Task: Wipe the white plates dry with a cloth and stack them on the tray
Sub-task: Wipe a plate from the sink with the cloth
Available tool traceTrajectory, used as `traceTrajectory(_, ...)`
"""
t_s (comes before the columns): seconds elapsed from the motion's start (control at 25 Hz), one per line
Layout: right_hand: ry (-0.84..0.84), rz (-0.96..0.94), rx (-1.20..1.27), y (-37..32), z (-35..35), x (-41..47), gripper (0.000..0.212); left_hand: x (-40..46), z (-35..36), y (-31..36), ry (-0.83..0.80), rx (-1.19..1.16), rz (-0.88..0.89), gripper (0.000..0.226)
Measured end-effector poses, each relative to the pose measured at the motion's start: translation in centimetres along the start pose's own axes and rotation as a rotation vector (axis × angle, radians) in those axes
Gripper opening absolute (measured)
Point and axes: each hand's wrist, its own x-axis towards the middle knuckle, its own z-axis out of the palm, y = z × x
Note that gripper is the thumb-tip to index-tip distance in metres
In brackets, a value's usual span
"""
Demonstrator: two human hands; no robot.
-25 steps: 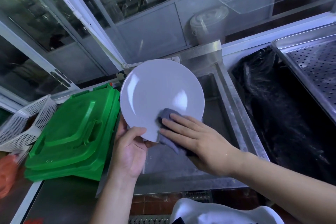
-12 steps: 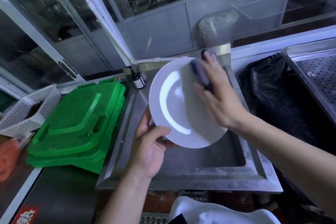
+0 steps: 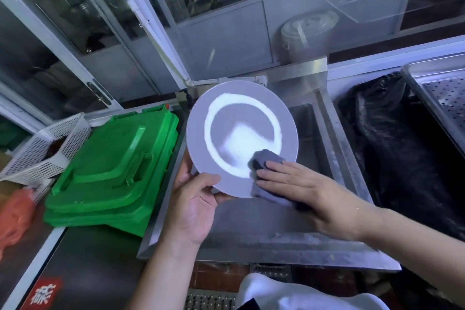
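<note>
Head view: drying step under way, plate held tilted above the steel sink (image 3: 337, 158).
Left hand (image 3: 193, 209) grips the white plate (image 3: 241, 138) by its lower rim; right hand (image 3: 309, 189), fingers flat, presses the grey cloth (image 3: 266, 158) on its face. Next, probably: finish wiping, then carry it to the perforated tray (image 3: 437, 88) at right.

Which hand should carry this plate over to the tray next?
Probably the left hand: it already grips the plate by its rim, while the right hand presses the cloth flat.

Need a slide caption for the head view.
Left hand holds a white plate over the sink; right hand presses a grey cloth on it.
</note>
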Motion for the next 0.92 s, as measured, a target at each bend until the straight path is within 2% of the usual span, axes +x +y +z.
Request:
traceTrajectory(0.12,0.155,0.245,0.177,1.8,-1.0,-1.4,0.045,-0.2,0.0,-0.4,0.047,0.01,-0.044,0.067)
traceTrajectory(0.24,0.523,0.623,0.573,2.9,-2.5,-0.4,0.042,-0.5,0.3,-0.9,0.046,0.056,-0.081,0.07)
traceTrajectory(0.32,0.749,0.682,0.665,2.6,-3.2,1.7,0.042,-0.9,1.2,-1.4,0.026,0.061,-0.12,0.072)
traceTrajectory(0.36,0.799,0.669,0.664,2.0,-3.1,3.0,0.039,-1.0,1.7,-1.8,0.009,0.06,-0.14,0.072)
traceTrajectory(0.4,0.769,0.648,0.595,1.4,-2.6,4.2,0.032,-1.2,2.3,-2.1,-0.018,0.055,-0.159,0.071)
traceTrajectory(0.44,0.65,0.619,0.417,0.8,-1.9,5.3,0.036,-1.3,2.8,-2.4,-0.053,0.048,-0.177,0.07)
traceTrajectory(0.52,0.375,0.504,0.039,-0.1,-0.1,7.0,0.069,-1.4,3.4,-2.7,-0.118,0.042,-0.208,0.069)
traceTrajectory(0.56,0.291,0.434,-0.055,-0.4,0.5,7.7,0.077,-1.3,3.5,-2.6,-0.132,0.044,-0.219,0.069)
traceTrajectory(0.72,0.083,0.261,-0.026,-2.1,2.0,8.8,0.082,-0.6,2.4,-1.9,-0.091,-0.022,-0.198,0.061)
traceTrajectory(0.84,0.038,0.182,0.0,-3.1,3.7,8.4,0.084,0.0,0.9,-1.5,-0.07,-0.168,-0.213,0.065)
traceTrajectory(0.92,0.039,0.165,-0.011,-3.3,4.4,8.0,0.085,0.5,0.2,-1.2,-0.058,-0.225,-0.255,0.058)
